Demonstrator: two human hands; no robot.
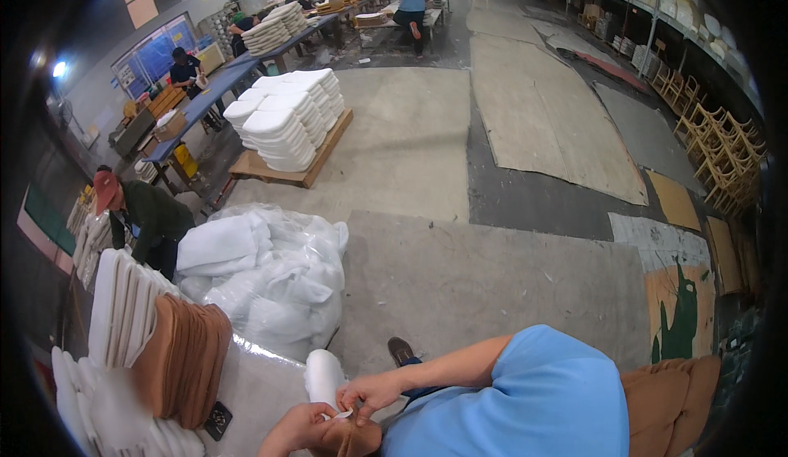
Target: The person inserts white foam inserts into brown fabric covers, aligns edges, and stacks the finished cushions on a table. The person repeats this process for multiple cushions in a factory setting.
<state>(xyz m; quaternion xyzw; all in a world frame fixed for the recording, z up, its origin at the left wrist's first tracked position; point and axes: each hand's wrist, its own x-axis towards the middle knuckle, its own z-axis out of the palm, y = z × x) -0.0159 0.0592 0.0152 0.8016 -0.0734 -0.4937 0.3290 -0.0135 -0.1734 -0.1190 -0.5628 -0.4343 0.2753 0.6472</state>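
At the lower edge, my left hand [300, 426] and my right hand [369, 393] meet over a brown fabric cushion cover [351, 439]. Both hands are closed, fingertips pinching at the cover's edge, where a small white piece [343, 414] shows between them. Just beyond the fingers, a white cushion pad [324, 375] sticks out away from me. How far the pad reaches under my hands is hidden. To the left stands a row of brown cushion covers [182, 358] beside white pads [123, 309]. A dark phone-like object [217, 421] lies near them.
Plastic-wrapped white padding [271, 268] is heaped ahead. Behind it, white cushions [291, 116] are stacked on a wooden pallet [308, 174]. At left a person in a red cap [156, 219] bends over. Brown cushions [673, 404] lie at right; stacked chair frames [722, 157] stand farther off.
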